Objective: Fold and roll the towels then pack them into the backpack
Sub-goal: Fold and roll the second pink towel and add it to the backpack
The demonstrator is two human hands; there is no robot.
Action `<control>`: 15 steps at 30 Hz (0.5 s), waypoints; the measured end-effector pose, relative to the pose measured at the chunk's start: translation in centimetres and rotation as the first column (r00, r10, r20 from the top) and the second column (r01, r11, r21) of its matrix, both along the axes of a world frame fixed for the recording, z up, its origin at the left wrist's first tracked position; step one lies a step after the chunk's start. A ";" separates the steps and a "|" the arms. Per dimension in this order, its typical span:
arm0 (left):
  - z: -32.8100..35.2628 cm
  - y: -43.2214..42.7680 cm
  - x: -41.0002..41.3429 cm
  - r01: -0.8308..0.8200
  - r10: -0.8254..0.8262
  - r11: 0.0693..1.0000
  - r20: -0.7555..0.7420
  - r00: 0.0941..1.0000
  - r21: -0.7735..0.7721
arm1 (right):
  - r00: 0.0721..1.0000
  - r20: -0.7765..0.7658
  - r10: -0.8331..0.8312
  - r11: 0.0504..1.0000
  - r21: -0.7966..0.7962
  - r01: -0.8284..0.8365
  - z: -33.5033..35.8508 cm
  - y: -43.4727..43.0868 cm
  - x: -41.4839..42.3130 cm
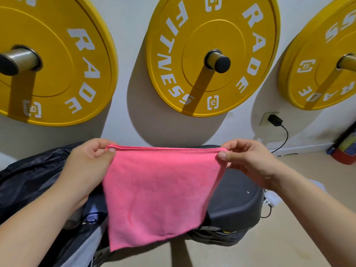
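A pink towel hangs in the air in front of me, doubled over so that two edges meet along its top. My left hand pinches its top left corner and my right hand pinches its top right corner. The towel's lower part dangles freely over a black padded bench. A black backpack lies on the bench at the left, under my left forearm, with its opening showing a grey lining and some bluish cloth inside.
Three yellow weight plates hang on wall pegs, the middle one straight ahead. A black charger is plugged into a wall socket, with its cable running down to the floor. Red and blue items stand at the far right on the beige floor.
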State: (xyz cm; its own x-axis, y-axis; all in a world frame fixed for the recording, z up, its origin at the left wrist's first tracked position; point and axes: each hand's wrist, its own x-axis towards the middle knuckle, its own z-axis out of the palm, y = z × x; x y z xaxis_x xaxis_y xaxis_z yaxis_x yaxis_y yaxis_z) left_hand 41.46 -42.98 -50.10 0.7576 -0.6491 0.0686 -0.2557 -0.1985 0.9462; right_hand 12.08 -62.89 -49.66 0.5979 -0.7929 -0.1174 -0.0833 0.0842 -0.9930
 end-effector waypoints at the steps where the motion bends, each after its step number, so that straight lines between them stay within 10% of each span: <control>1: -0.3 -0.1 0.2 0.018 -0.019 0.999 0.029 0.999 0.038 | 0.997 -0.077 -0.029 0.996 -0.083 0.023 -0.3 -0.2 0.1; 5: -1.0 -1.3 1.4 -0.043 0.004 0.986 0.235 0.972 0.162 | 0.877 -0.403 -0.262 0.833 -0.553 -0.006 -1.3 -0.7 2.4; 15: -1.2 -3.0 1.8 -0.083 0.099 0.990 0.144 0.985 -0.113 | 0.907 -0.017 -0.422 0.755 -0.560 0.341 -1.4 -0.6 4.5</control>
